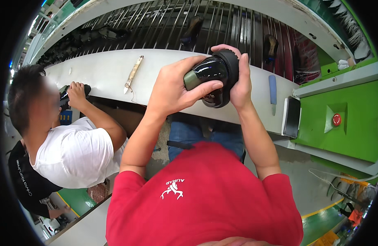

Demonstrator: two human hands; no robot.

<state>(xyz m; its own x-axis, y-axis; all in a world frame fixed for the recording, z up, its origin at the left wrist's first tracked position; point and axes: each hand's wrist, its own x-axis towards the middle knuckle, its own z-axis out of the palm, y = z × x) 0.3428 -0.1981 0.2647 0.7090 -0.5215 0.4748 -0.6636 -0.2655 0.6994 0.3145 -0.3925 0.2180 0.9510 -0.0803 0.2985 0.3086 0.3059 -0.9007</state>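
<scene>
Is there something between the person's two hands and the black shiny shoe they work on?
Nothing visible. The left hand and the right hand both grip the black shoe directly, above the white bench.

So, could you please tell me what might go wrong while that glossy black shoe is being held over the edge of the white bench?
1. The black shoe is held in the air by the left hand and right hand alone; its glossy upper could slip and drop to the floor.
2. A knife lies loose on the white bench, close enough that a stray reach might catch its blade.
3. A co-worker's hand works nearby, so elbows could collide.
</scene>
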